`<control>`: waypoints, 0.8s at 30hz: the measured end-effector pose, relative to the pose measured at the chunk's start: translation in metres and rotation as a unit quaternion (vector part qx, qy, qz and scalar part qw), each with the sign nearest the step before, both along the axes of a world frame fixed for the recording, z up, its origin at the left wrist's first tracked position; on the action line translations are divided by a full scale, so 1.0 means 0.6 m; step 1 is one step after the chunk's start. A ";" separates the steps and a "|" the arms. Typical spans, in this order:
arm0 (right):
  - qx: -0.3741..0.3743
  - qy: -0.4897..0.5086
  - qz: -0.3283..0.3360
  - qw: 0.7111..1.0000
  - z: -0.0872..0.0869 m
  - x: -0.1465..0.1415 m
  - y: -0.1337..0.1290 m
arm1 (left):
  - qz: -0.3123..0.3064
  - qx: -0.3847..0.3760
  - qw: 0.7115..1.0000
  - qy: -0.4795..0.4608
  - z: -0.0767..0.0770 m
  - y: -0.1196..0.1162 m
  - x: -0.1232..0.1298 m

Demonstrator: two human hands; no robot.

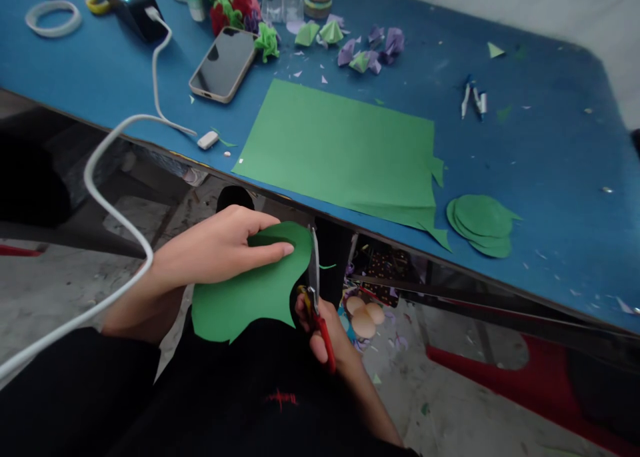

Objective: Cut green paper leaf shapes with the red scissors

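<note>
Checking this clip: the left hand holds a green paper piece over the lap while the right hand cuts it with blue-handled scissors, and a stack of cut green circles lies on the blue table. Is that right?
Not quite: the scissors have red handles, not blue. The head view shows the left hand holding the green paper piece while the right hand cuts it, with the green circles stacked on the blue table.

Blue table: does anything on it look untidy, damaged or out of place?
Yes. Small paper scraps lie scattered over the blue table. The green sheet overhangs the near edge, and its right corner is cut ragged. A white cable hangs off the edge in a loop.
</note>
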State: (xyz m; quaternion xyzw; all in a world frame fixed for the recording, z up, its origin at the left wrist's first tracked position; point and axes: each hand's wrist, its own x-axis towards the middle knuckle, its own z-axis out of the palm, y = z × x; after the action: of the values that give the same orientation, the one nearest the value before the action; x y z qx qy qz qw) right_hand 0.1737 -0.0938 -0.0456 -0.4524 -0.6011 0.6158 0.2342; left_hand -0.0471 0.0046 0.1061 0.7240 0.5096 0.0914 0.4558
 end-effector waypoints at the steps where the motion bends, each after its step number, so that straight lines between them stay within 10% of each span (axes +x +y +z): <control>1: 0.000 0.001 0.000 1.000 0.000 0.000 0.000 | 0.000 -0.003 1.000 0.000 0.000 0.000 0.000; 24: -0.001 -0.005 0.001 1.000 -0.006 0.006 -0.008 | 0.038 -0.118 0.987 -0.099 0.004 0.033 -0.025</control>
State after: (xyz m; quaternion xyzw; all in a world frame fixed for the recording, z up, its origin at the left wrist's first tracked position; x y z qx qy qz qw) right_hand 0.1773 -0.0987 -0.0493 -0.4555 -0.6017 0.6144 0.2301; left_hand -0.0624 0.0246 0.1085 0.6330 0.4963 0.1189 0.5822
